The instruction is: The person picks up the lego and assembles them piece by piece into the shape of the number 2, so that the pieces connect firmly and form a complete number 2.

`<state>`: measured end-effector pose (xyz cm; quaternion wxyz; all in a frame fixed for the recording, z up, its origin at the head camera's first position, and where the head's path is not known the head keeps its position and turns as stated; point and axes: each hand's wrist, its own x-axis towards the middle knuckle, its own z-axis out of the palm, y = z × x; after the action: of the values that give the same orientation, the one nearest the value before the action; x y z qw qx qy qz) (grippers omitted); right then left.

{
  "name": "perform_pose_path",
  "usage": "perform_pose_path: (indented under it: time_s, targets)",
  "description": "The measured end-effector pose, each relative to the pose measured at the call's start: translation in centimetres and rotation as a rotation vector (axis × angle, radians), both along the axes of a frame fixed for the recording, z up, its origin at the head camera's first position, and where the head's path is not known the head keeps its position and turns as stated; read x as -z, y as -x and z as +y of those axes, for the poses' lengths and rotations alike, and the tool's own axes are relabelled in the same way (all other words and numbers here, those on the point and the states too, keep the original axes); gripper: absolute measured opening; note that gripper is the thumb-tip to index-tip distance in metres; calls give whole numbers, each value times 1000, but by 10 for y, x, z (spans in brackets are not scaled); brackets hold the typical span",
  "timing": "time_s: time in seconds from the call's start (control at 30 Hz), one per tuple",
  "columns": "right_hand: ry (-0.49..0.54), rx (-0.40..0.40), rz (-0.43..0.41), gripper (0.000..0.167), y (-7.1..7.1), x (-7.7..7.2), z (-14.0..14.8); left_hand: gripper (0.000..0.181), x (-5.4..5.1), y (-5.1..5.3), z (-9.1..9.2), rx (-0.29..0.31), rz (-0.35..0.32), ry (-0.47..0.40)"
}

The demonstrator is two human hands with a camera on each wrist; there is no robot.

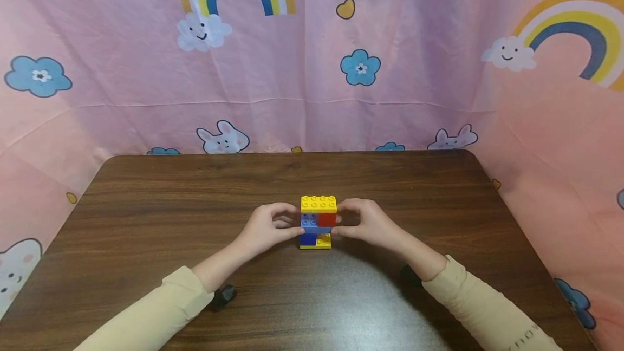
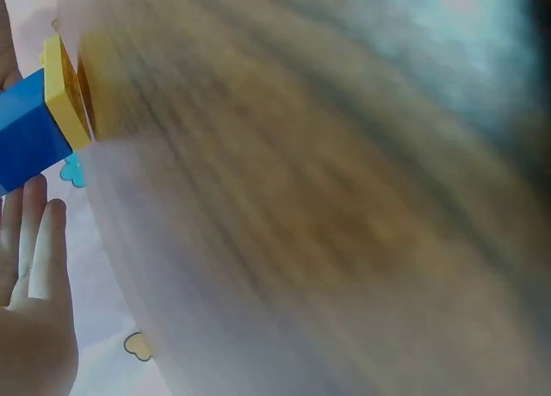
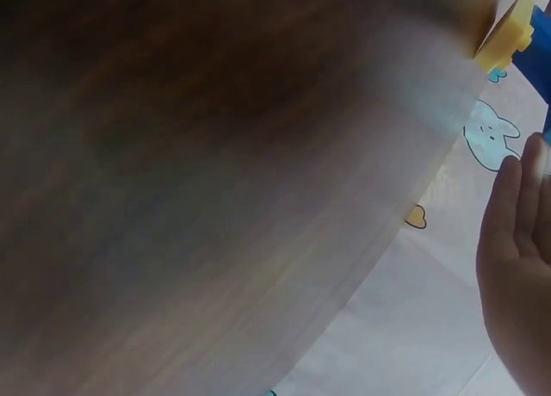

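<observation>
A small stack of toy building bricks stands upright on the table. Its top is a yellow studded brick (image 1: pixel 319 204), above a red brick (image 1: pixel 327 220) and a light blue studded piece (image 1: pixel 309 220). A blue piece (image 1: pixel 318 230) crosses the middle; below it are a dark blue brick (image 1: pixel 307 239) and a yellow base plate (image 1: pixel 324 241). My left hand (image 1: pixel 265 229) grips the stack's left side, thumb at the middle blue piece. From the right, my right hand (image 1: pixel 369 223) holds it likewise. The wrist views show the base plate (image 2: pixel 66 95) low against the tabletop.
The dark wooden table (image 1: pixel 195 188) has rounded far corners. Behind it hangs a pink curtain (image 1: pixel 312 69) printed with rainbows, flowers and rabbits. A black object (image 1: pixel 224 297) shows beneath the left wrist, and another dark one (image 1: pixel 409 273) by the right wrist.
</observation>
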<state>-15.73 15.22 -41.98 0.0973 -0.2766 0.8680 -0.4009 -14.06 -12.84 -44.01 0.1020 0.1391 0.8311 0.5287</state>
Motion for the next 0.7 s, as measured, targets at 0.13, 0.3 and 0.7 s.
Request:
perform_pose_path:
  time_s: [0.13, 0.3, 0.7]
  targets:
    - [17, 26, -49, 37, 5, 1, 0, 38, 0, 5, 1, -15, -48, -30]
    - [49, 61, -133, 38, 11, 2, -1, 38, 0, 10, 1, -43, -78, -41]
    - [41, 136, -212, 41, 20, 1, -2, 36, 6, 20, 6, -84, -154, -56]
